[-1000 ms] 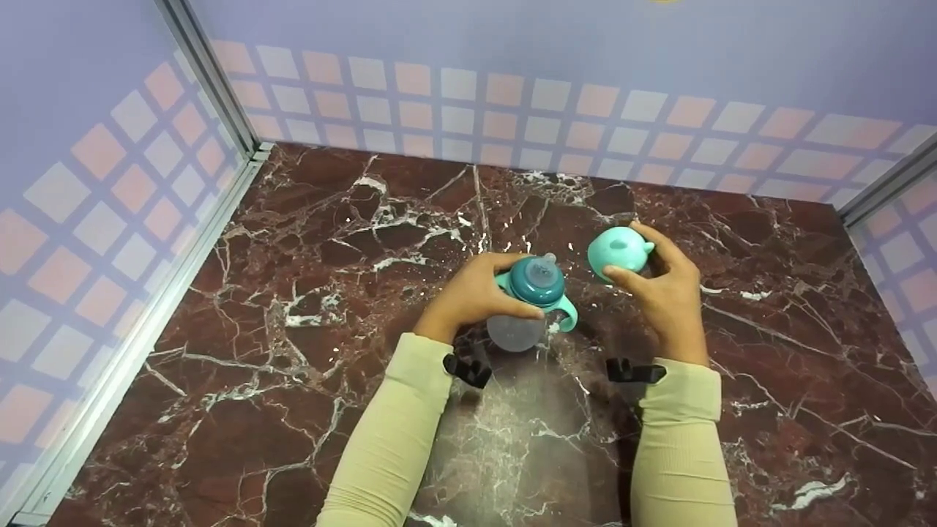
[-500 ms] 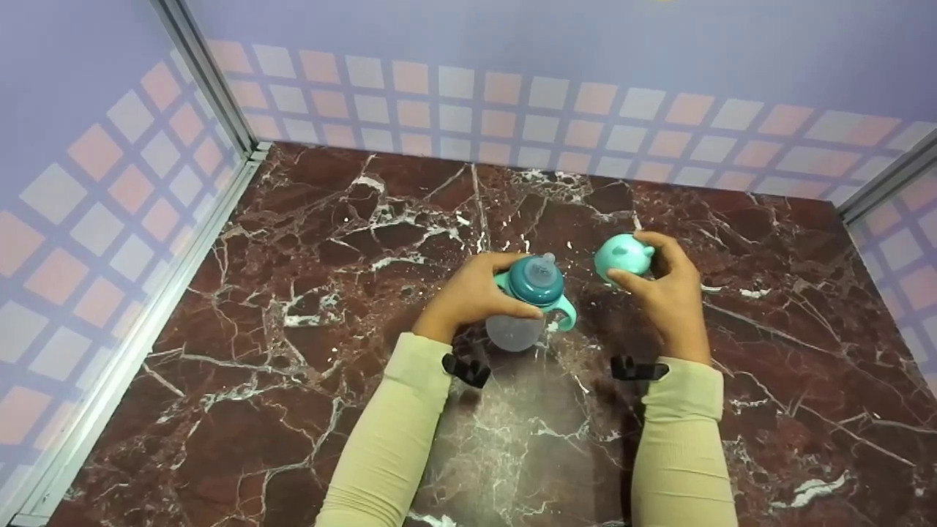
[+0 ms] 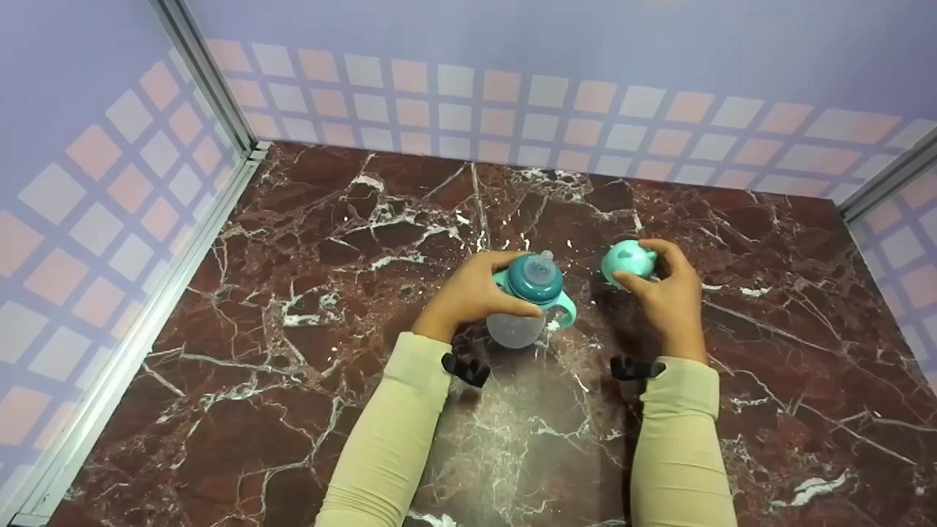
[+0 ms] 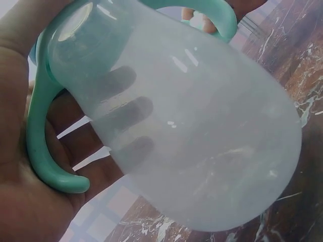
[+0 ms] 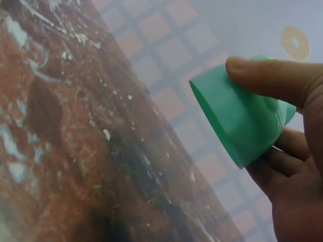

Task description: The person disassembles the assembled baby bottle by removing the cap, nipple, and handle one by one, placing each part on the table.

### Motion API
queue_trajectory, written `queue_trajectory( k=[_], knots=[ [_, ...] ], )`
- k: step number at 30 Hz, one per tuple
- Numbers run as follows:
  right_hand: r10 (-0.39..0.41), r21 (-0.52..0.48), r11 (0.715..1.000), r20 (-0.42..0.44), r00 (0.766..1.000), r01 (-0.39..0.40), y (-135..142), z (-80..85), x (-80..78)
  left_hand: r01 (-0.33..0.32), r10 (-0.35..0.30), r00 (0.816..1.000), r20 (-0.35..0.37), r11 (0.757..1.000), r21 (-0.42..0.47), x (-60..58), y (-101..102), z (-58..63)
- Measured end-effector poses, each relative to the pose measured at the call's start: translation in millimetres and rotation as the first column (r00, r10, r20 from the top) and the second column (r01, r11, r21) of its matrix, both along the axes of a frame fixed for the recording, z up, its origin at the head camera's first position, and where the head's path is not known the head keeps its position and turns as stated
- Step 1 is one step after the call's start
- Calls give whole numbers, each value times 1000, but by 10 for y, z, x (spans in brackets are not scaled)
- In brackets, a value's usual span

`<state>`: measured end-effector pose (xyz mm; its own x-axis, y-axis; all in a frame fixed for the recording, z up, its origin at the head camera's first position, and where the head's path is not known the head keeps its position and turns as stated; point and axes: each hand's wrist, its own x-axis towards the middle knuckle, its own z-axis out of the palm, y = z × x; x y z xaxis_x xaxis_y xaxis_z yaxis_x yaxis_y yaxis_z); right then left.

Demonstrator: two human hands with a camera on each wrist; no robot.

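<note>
A baby bottle (image 3: pixel 515 331) with a translucent body, a dark teal collar and a clear nipple (image 3: pixel 542 268) is gripped near its top by my left hand (image 3: pixel 472 296). Two mint handles (image 4: pixel 38 141) stick out from its neck; the fingers curl behind the body in the left wrist view. To the right, my right hand (image 3: pixel 670 293) pinches a mint dome-shaped bottle cap (image 3: pixel 628 263) between thumb and fingers. In the right wrist view the hollow cap (image 5: pixel 237 116) has its open rim facing the tabletop, apart from it. Cap and bottle are separated by a gap.
Both hands are over a dark red marble-patterned tabletop (image 3: pixel 351 410). Pale purple panels with pink and white squares (image 3: pixel 410 110) stand along the back and sides, joined by metal posts (image 3: pixel 212 80). Black straps (image 3: pixel 467 369) are on both wrists.
My right hand has carried the cap slightly right and toward the near side, lower over the tabletop. The left hand and bottle have stayed almost still.
</note>
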<state>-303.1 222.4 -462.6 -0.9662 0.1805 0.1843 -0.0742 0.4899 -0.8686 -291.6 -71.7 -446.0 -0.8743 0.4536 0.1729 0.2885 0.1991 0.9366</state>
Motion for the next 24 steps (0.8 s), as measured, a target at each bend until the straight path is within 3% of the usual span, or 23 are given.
queue_trajectory(
  k=[14,24],
  knots=[
    [-86,63,995,32,996,84,8,-204,-60,-6,6,1000,7,1000,4,5,-9,-10],
    [-83,128,988,6,997,82,6,-304,-101,-9,9,1000,-11,1000,-6,3,-13,-7]
  ],
)
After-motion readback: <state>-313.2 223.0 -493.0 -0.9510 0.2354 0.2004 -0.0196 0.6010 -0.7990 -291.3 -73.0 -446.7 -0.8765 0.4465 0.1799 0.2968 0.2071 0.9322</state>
